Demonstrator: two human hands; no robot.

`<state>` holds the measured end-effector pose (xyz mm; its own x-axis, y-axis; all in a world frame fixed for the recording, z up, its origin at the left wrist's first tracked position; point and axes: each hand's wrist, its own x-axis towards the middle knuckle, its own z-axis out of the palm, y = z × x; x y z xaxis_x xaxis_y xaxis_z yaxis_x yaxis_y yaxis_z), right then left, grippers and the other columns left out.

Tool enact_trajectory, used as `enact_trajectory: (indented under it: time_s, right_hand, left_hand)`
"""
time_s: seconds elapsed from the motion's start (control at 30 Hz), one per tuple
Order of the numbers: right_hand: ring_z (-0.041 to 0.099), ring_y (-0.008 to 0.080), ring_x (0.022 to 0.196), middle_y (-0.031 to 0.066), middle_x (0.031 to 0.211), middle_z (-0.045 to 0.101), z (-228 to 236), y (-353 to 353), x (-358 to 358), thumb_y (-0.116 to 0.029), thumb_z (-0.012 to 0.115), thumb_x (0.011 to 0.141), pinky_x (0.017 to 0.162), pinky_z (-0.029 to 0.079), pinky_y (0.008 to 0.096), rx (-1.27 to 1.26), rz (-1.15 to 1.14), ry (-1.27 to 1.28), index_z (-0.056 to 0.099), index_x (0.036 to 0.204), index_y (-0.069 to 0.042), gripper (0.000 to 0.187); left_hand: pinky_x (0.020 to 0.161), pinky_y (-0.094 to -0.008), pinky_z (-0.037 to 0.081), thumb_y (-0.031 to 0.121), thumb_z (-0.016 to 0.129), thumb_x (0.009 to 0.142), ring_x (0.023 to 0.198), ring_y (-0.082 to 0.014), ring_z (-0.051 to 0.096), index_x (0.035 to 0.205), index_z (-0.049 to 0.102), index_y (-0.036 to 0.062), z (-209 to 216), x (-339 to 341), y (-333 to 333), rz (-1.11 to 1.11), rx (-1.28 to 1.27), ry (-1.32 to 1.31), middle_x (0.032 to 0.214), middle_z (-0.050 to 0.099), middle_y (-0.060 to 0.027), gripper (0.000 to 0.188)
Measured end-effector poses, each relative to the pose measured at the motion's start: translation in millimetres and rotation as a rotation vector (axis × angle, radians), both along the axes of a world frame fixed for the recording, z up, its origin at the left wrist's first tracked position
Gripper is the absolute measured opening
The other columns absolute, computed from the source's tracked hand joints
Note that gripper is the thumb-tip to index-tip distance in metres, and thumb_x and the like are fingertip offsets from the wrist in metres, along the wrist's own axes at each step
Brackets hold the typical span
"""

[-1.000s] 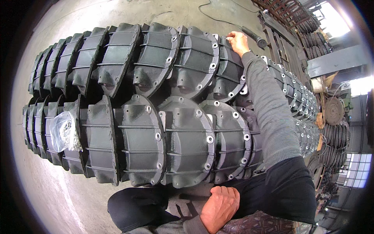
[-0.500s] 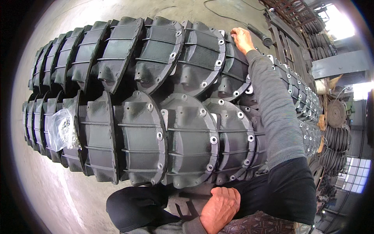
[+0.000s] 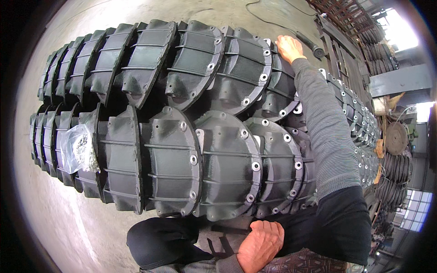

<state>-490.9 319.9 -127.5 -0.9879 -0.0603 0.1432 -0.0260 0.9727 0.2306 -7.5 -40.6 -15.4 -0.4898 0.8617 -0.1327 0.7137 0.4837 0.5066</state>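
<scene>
Two rows of dark grey ribbed metal castings (image 3: 230, 159) lie in front of me, their curved flanges carrying bolt holes with bright rings. My right arm stretches across the rows. At the far side, my right hand (image 3: 290, 48) has its fingers bent together at the flange edge of a far-row casting (image 3: 246, 68); whatever is between the fingertips is too small to make out. Close to my body, my left hand (image 3: 261, 245) rests low with its fingers curled in; its palm side is hidden. A clear plastic bag (image 3: 78, 149) of small light-coloured pieces lies on the near row at the left.
A dark cylindrical corded tool (image 3: 314, 48) lies on the concrete floor (image 3: 227, 11) beyond the castings. More castings (image 3: 353, 107) continue past my right arm. Coiled cable-like bundles (image 3: 393, 170) and a grey beam (image 3: 400, 81) stand along the right side. My bent knee (image 3: 157, 241) is at the lower left.
The whole view has shifted slightly, so the castings sit a little further right. My right hand stays at the far flange, its fingers slightly changed; my left hand remains curled near my lap.
</scene>
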Motion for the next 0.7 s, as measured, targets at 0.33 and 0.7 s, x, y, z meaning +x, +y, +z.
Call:
enact_trajectory:
  time_s: [0.33,0.7]
  right_hand:
    - [0.073,0.0458,0.103,0.0276,0.097,0.075,16.1,-26.6,24.4,-0.062,0.05,0.104,0.09,0.055,0.0544,-0.427,-0.373,0.382,0.079,0.097,-0.005,0.064]
    - [0.066,0.0212,0.079,0.0119,0.088,0.069,111.7,-374.6,154.7,-0.021,0.071,0.1,0.074,0.054,0.0358,-0.926,0.775,-0.267,0.071,0.1,0.002,0.024]
  left_hand:
    - [0.071,-0.0415,0.046,0.02,0.056,0.094,0.077,-0.0225,0.061,0.106,0.068,0.0003,19.9,-8.8,-11.5,-0.078,-0.005,0.064,0.083,0.063,-0.0085,0.026]
    - [0.056,-0.0534,0.046,0.021,0.065,0.084,0.066,-0.0349,0.067,0.088,0.08,0.0072,-14.2,3.5,21.6,-0.182,-0.1,0.073,0.077,0.071,-0.0131,0.02]
